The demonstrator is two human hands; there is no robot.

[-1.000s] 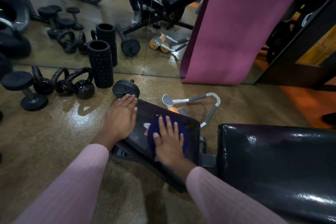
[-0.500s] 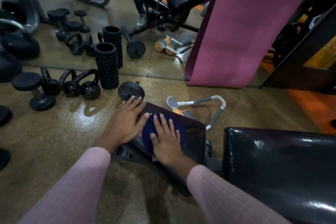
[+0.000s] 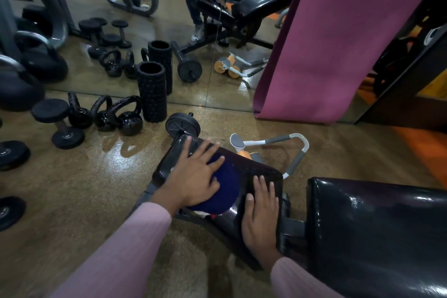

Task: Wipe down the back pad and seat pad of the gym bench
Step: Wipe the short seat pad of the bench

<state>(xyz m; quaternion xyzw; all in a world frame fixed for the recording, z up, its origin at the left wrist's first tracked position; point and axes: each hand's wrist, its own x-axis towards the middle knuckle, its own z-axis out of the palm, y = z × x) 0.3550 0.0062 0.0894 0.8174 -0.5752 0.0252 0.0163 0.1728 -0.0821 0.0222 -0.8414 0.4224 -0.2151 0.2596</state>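
Head view is looking down on the seat pad (image 3: 256,176), a glossy black cushion lying tilted at the centre of the frame, just left of the larger back pad (image 3: 377,232), with a gap and a bit of dark frame showing between them. A dark blue cloth (image 3: 223,191) is lying on the seat pad, near its middle, partly under the left hand (image 3: 193,174). That hand is pressing flat on the cloth with fingers straight and spread, its grip open rather than curled round the fabric, and the fingertips are reaching onto the far part of the pad. The right hand (image 3: 261,213) is resting palm down on the near right part of the seat pad, fingers straight and together, its grip open too and holding nothing; it is lying beside the cloth without touching it. Both arms are wearing pink ribbed sleeves. Just beyond the seat pad, a grey-handled ab roller (image 3: 268,143) is lying on the brown floor (image 3: 101,184), and a small black wheel (image 3: 183,124) is sitting at the pad's far end. Farther left, black kettlebells (image 3: 128,116), a dumbbell (image 3: 58,123) and an upright foam roller (image 3: 152,92) are standing before a wall mirror. A pink mat (image 3: 338,38) is leaning against that wall.
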